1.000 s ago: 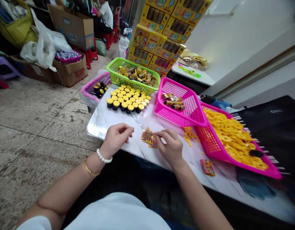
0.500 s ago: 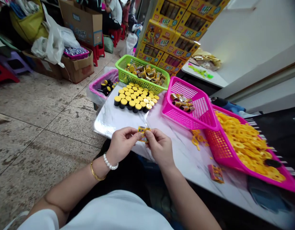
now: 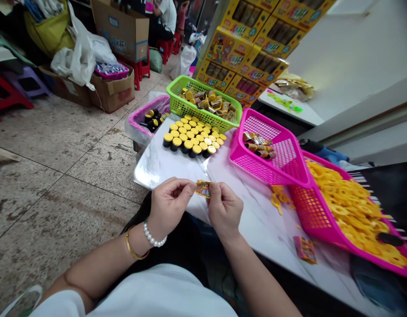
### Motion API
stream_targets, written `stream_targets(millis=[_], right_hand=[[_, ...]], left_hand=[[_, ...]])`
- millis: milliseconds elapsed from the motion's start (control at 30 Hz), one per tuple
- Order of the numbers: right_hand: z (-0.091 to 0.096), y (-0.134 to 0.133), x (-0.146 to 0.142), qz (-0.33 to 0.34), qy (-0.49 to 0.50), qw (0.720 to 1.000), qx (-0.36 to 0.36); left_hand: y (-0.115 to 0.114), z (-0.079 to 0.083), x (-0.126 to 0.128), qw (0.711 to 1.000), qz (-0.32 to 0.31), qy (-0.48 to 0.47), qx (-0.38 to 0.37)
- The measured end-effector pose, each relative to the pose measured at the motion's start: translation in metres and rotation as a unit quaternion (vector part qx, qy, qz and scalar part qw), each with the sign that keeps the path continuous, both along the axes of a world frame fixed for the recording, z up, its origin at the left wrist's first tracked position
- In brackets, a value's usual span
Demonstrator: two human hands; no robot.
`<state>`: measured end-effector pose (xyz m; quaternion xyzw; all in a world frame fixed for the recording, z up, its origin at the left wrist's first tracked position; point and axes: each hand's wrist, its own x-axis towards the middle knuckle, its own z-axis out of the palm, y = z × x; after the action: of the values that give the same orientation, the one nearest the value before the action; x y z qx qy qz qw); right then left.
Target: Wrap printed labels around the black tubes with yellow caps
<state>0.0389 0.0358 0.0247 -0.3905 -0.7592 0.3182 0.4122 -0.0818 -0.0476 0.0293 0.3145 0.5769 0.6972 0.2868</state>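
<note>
A small stack of orange printed stickers [image 3: 202, 188] is pinched between my two hands above the near edge of the white marble table [image 3: 256, 220]. My left hand [image 3: 170, 204], with a pearl bracelet and a gold bangle on its wrist, grips the stack's left end. My right hand [image 3: 224, 210] holds the right end with thumb and forefinger. Beyond my hands stands a block of several black tubs with yellow lids [image 3: 193, 137].
A green basket [image 3: 203, 115] of wrapped tubs, a pink basket [image 3: 272, 165] with a few wrapped tubs, and a pink tray [image 3: 322, 224] of yellow rings sit on the table. Another sticker stack [image 3: 305, 249] lies near the front edge. Yellow cartons [image 3: 249, 48] stand behind. A person sits far back.
My right hand lifted the sticker stack off the table, and my left hand came in to grip its other end. The camera view shifted slightly.
</note>
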Motion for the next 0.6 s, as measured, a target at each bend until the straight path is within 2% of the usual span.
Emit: stream_targets(millis=[133,267,500,600], right_hand=[[-0.002,0.001,0.000,-0.005,0.000,0.999,0.036],[-0.002,0.002,0.000,0.016,-0.019,0.995,0.094],[0.001,0.000,-0.006,0.079,-0.050,0.976,0.195],[0.005,0.007,-0.011,0.130,-0.081,0.969,0.193]], left_hand=[[0.002,-0.004,-0.001,0.998,0.039,0.025,0.039],[0.003,-0.007,-0.002,0.997,0.038,0.046,0.042],[0.003,-0.005,-0.005,0.998,0.047,0.018,0.036],[0.003,-0.003,-0.010,0.998,0.029,-0.049,-0.016]])
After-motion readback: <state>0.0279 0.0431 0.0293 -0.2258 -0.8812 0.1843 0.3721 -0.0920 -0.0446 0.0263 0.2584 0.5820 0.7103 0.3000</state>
